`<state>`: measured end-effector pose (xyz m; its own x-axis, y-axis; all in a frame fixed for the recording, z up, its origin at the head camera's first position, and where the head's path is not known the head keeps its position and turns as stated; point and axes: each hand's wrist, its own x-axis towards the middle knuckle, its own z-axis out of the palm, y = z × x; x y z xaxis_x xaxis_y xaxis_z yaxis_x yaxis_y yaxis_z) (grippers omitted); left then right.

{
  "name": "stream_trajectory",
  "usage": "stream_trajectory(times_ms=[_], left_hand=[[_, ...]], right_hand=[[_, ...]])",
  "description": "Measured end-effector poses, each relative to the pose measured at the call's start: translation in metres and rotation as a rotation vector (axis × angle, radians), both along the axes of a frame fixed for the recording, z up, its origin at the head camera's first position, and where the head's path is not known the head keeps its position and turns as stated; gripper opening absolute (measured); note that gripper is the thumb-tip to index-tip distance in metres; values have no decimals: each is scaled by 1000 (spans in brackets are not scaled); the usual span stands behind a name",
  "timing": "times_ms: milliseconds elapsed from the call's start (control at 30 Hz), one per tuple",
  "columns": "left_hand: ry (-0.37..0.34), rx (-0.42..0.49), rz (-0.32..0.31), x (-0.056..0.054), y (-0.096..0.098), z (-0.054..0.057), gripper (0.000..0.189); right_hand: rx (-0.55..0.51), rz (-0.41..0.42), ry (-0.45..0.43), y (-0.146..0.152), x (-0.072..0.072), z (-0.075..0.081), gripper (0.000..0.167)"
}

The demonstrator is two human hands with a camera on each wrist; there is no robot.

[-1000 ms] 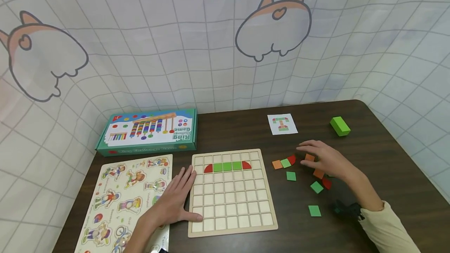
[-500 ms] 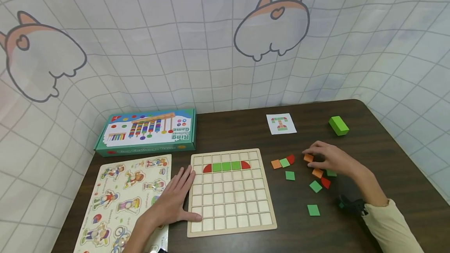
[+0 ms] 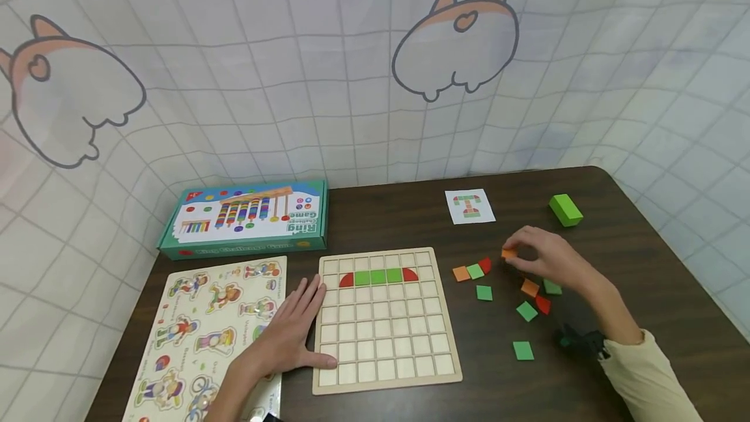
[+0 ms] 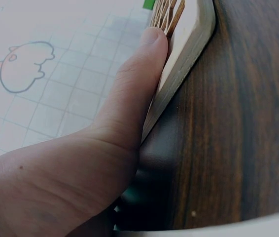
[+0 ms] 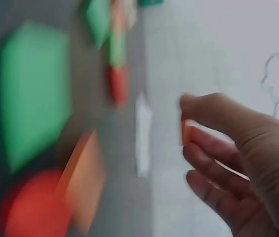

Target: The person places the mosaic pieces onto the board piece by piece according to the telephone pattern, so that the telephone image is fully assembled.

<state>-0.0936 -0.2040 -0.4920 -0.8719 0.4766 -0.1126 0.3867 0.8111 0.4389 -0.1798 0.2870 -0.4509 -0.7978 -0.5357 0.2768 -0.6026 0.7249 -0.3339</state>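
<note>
My left hand (image 3: 287,327) lies with fingers straight along the left edge of a wooden grid board (image 3: 381,329), its thumb on the frame. One row of the board holds green square tiles (image 3: 378,277) between two red quarter-round tiles (image 3: 347,280). Over at the right, my right hand (image 3: 547,256) pinches an orange square tile (image 5: 185,129) between thumb and fingertips. Below that hand lie another orange tile (image 3: 530,287), a red quarter-round tile (image 3: 543,305) and several green tiles (image 3: 527,311).
A pattern card (image 3: 471,206) lies behind the loose tiles, with a green block (image 3: 566,210) to its right. An orange, a green and a red tile (image 3: 484,266) sit in a row beside the board. A game box (image 3: 246,220) and a picture puzzle board (image 3: 208,337) are at left.
My right hand has closed its thumb and fingers on the orange tile and shifted it slightly up and left. The left hand stays at the board.
</note>
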Motion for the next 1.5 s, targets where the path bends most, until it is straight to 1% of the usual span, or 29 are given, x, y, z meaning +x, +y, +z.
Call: stream_trajectory(times_ms=[67, 167, 233, 333, 400, 500, 633, 767, 833, 933, 1033, 1300, 1433, 1500], left_hand=[[-4, -2, -2, 0, -1, 0, 126], [-1, -5, 1, 1, -1, 1, 126], [2, -4, 2, 1, -1, 2, 126], [5, -7, 2, 1, 1, 2, 126], [1, -7, 1, 1, 2, 3, 126], [4, -7, 0, 0, 3, 3, 125], [14, -6, -3, 0, 3, 3, 125], [-7, -6, 6, 0, 3, 4, 125], [-7, -6, 8, 1, 3, 4, 126], [-1, -11, 10, 1, 2, 4, 126], [1, -15, 13, 1, 2, 4, 126], [-2, -6, 5, 0, 3, 4, 125], [-12, -14, 9, -1, 4, 4, 126], [-18, -17, 14, -1, 4, 4, 126]], right_hand=[[-73, 42, 64, -23, 2, 5, 23], [-116, 144, 68, -70, 5, 10, 22], [-97, 218, 46, -106, 9, 8, 18], [-14, 317, 41, -153, 13, 4, 13], [27, 372, 54, -176, 14, 1, 12], [67, 417, 70, -196, 15, -2, 11], [120, 418, 65, -204, 15, -4, 10], [172, 401, 61, -206, 16, -6, 11], [188, 395, 77, -206, 15, -7, 12], [195, 391, 108, -207, 15, -8, 12], [196, 394, 122, -209, 15, -9, 11], [224, 366, 72, -210, 17, -9, 12], [217, 355, 51, -210, 18, -9, 12], [211, 354, 55, -210, 18, -10, 12]])
